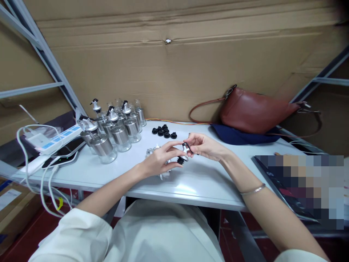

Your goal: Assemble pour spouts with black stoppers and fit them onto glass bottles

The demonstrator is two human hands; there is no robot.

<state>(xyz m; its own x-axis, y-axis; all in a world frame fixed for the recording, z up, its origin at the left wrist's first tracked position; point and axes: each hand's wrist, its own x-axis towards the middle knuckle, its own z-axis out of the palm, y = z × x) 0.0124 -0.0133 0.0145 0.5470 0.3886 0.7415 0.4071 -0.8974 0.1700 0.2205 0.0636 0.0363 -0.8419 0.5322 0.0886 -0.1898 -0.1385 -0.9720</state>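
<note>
Between my two hands, above the table, is a pour spout (185, 148) with a silvery body, a black lever and a ribbed black stopper at its lower end. My left hand (160, 159) has its thumb and fingers around the stopper side. Thumb and fingers of my right hand (203, 146) pinch the black lever end. Partly hidden behind my left hand lie several silvery spout parts (164, 176). Farther back sits a cluster of small black stoppers (164, 131). To the left stand several glass bottles with metal sleeves (120, 137), some topped with like spouts.
A white power strip (61, 139) with cables and a dark device (64, 154) lie at the table's left. A brown handbag (253, 111) rests on dark blue cloth (242, 136) at the back right. Cardboard (174, 80) walls the back. A dark, partly pixelated item (275, 182) is at right.
</note>
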